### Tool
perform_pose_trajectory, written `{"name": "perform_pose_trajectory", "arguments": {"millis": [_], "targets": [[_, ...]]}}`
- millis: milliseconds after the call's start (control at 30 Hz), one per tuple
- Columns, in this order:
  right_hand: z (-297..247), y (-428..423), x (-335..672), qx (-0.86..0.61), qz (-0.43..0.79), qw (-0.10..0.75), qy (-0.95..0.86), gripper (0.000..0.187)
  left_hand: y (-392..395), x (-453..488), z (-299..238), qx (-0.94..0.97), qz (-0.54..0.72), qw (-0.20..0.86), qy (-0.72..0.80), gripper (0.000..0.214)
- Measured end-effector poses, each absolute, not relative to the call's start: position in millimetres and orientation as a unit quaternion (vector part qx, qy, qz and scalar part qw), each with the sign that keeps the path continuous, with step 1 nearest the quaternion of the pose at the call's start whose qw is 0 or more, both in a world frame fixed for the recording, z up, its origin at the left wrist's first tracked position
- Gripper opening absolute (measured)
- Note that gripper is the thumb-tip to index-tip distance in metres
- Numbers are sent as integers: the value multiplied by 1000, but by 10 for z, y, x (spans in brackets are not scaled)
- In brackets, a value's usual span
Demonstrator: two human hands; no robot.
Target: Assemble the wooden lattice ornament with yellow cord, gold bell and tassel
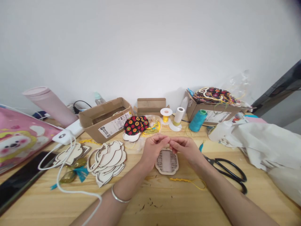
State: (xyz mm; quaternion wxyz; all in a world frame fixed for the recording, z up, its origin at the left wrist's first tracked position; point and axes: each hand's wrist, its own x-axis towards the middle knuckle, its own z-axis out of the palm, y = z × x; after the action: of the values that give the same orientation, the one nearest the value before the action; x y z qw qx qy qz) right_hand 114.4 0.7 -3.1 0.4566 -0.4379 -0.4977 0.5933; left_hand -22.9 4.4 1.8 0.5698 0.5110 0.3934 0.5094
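The fingers [164, 141] of both hands meet in a narrow pinch above the counter [70, 207], tips drawn together. Anything held between them is hidden or too fine to make out. The left hand [154, 148], with a silver bangle [120, 194] on its wrist, and the right hand [185, 148] hover just above a carved wooden lattice panel [166, 161], which lies flat and is not touched by either hand.

A yellow braided cord [185, 181] lies on the counter just below the panel, and black-handled scissors [229, 171] lie to the right of the right hand. To the left is a loose pile of pale wooden cutouts [107, 163]. Beyond the hands sit a floral fabric piece [135, 125], a spool of yellow thread [166, 116], and a cone of teal thread [197, 121]. An open cardboard box [103, 121] stands at the back, with a crumpled white cloth [256, 138] on the right.
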Motion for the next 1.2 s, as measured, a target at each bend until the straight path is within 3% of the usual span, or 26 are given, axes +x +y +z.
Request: {"name": "perform_pose_trajectory", "arguments": {"millis": [433,833,1033,1200], "targets": [[-30,13,1138,-445,592,460,-491,23,51,-236,-2,518,502,571,392,18],[-13,-18,1123,-469,572,467,-486,20,66,-232,-18,408,528,645,372,19],[-23,-13,1123,-485,563,486,-460,20,92,-234,-53,368,554,665,341,35],[11,-22,1116,-478,562,483,-471,20,72,-229,-48,426,514,649,364,29]]}}
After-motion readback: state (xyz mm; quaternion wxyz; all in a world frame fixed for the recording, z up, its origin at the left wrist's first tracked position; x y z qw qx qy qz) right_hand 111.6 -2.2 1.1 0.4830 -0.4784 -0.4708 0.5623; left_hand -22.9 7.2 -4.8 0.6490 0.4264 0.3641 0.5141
